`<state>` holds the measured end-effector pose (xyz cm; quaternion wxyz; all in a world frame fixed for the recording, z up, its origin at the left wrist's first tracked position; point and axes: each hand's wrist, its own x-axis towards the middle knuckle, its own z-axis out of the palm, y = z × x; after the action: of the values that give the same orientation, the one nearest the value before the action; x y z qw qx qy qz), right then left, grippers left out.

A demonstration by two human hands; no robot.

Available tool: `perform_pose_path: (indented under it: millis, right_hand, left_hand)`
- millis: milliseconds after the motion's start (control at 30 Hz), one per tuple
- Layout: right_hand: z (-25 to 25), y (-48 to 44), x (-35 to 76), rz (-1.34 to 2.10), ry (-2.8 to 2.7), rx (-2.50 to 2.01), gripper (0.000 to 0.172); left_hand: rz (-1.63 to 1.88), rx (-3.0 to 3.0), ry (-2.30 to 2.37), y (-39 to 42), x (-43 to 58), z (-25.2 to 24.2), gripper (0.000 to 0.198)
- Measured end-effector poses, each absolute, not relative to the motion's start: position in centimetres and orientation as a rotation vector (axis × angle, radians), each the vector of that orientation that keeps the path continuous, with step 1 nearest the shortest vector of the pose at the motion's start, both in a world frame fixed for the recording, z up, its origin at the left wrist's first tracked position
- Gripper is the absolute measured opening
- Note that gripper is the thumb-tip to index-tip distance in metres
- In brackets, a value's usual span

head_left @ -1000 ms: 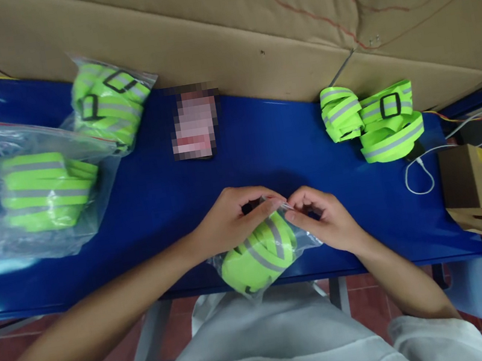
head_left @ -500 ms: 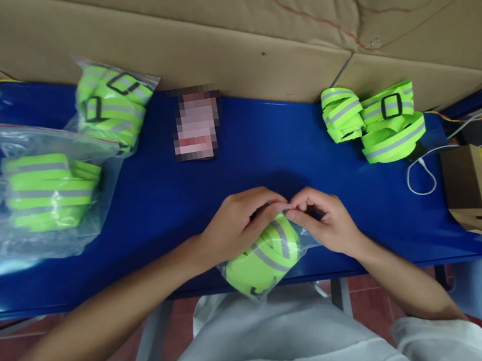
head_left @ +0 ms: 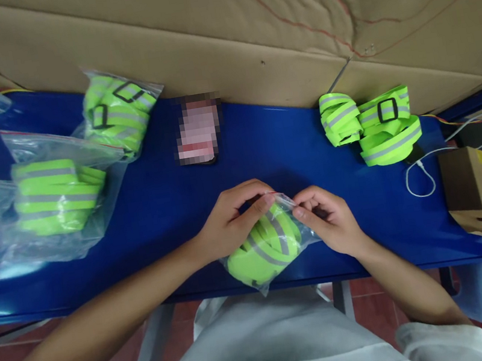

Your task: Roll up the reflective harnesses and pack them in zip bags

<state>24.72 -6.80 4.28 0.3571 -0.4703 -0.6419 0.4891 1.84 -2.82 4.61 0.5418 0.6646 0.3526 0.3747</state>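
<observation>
A clear zip bag with a folded neon-yellow reflective strap inside lies at the table's front edge, its lower corner hanging slightly over. My left hand pinches the bag's top seam between thumb and forefinger, on the left part of the opening. Farther right along the same seam, my right hand grips the bag with thumb and forefinger, its other fingers curled. A short stretch of the seam shows between the two hands. The left hand covers part of the strap's upper left side.
At the left lie bagged straps and another bagged bundle. A phone-like blurred item rests near the cardboard wall. Loose straps, a white cable and a cardboard box are on the right of the blue table.
My hands have moved apart along the bag's top seam, the left one shifting a little left and up. More of the seam shows between them.
</observation>
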Motion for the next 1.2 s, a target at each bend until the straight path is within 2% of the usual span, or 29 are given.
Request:
perform_pose_path:
  millis: [267, 433, 667, 733, 833, 933, 1033, 1133, 1200]
  right_hand:
    - [3.9, -7.3, 24.5, 1.276, -1.718, -1.179, 0.013]
    - [4.1, -6.9, 24.7, 1.278, -1.725, -1.202, 0.020]
    - [3.7, -7.0, 25.2, 1.212, -1.647, -1.241, 0.016]
    - [3.5, -7.2, 25.5, 1.230, -1.541, -1.272, 0.020]
    - [3.5, -7.1, 25.8, 1.270, -1.279, -1.317, 0.025]
    - [3.9, -6.8, 25.6, 1.348, -1.024, -1.305, 0.035]
    - [4.6, -6.8, 25.0, 1.540, -0.882, -1.263, 0.039]
    - [4.8, -7.4, 24.3, 1.745, -0.828, -1.193, 0.036]
    - [4.8, -7.8, 24.1, 1.868, -0.888, -1.098, 0.037]
  left_hand:
    - [0.772, 1.623, 0.773, -3.1, 1.9, 4.8, 0.029]
    - [0.799, 1.605, 0.843, -3.4, 1.7, 5.1, 0.034]
    - [0.740, 1.472, 0.834, -3.1, 1.8, 4.5, 0.044]
    - [0.685, 1.465, 0.758, -3.0, 1.7, 4.5, 0.060]
    - [0.606, 1.596, 0.783, -3.5, 1.6, 5.0, 0.111]
    - [0.592, 1.983, 0.955, -5.5, 2.0, 5.5, 0.130]
    - [0.632, 2.327, 1.143, -8.6, 2.2, 4.8, 0.124]
    - [0.648, 2.361, 1.271, -11.1, 1.3, 4.1, 0.095]
    - [0.633, 2.278, 1.352, -12.0, -0.1, 4.1, 0.086]
